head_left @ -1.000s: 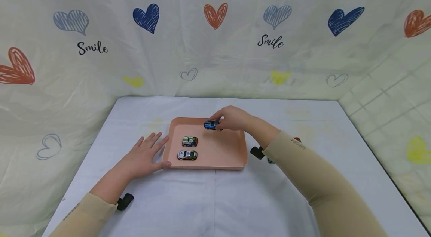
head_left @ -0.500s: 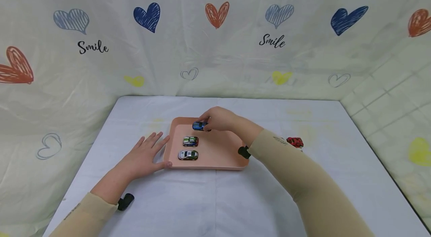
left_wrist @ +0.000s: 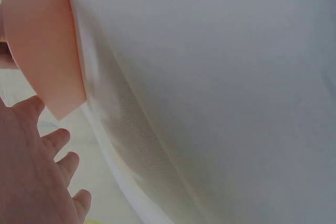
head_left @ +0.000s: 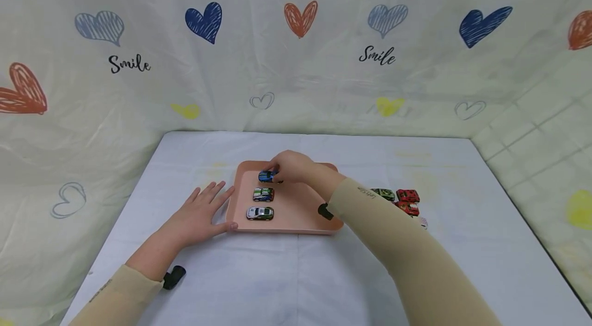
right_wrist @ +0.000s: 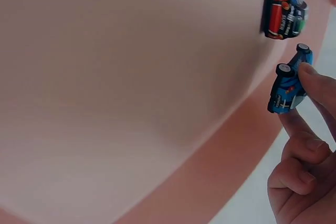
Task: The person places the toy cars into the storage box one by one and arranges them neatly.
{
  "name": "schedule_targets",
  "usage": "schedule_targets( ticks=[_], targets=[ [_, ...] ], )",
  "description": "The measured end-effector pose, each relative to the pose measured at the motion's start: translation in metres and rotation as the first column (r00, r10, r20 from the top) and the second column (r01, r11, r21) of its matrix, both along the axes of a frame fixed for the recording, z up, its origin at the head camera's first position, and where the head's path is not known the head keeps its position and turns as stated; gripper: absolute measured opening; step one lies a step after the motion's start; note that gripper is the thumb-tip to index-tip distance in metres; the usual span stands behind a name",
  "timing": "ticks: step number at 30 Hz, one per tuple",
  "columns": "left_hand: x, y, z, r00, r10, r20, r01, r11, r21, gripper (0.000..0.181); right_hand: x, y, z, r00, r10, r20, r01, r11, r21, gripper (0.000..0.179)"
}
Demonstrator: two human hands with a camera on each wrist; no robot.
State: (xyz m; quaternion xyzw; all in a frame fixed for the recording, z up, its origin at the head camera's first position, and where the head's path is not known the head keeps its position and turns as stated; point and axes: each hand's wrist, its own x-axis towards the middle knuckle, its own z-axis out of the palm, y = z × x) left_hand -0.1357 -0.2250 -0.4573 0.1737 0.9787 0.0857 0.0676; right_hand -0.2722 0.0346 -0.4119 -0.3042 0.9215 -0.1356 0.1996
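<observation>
My right hand pinches a blue toy car between thumb and fingers over the back left of a pink tray. In the right wrist view the same blue car is held near the tray's wall, its other fingers curled. A green-and-white toy car and, in front of it, a silver-white toy car stand in a column in the tray's left part. With fingers spread, my left hand lies at the tray's left side, its thumb touching the front left corner.
Right of the tray, partly behind the right sleeve, stand a green toy car, two red toy cars and a pale one. A white cloth covers the table. Behind rises a sheet printed with hearts.
My right hand has carried the blue car leftward across the tray, in line behind the other two. More cars at the right have come into sight. My left hand has stayed put.
</observation>
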Motion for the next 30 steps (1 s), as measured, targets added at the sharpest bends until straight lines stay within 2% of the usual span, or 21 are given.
schedule_targets(
  ticks=[9, 21, 30],
  targets=[
    [-0.001, 0.000, -0.002, 1.000, 0.011, -0.004, -0.011, 1.000, -0.006, 0.098, -0.003, -0.005, -0.015, 0.999, -0.002, -0.045, 0.005, 0.999, 0.054, 0.037],
    [-0.001, 0.000, -0.004, 1.000, 0.010, 0.010, -0.010, 1.000, 0.001, 0.098, 0.000, -0.011, -0.014, 0.999, 0.024, -0.032, -0.020, 0.995, 0.095, 0.034],
    [-0.003, -0.001, -0.004, 1.000, 0.006, 0.016, -0.005, 1.000, -0.008, 0.098, -0.004, -0.016, -0.020, 0.995, 0.047, -0.086, -0.036, 0.992, 0.119, 0.033]
  ],
)
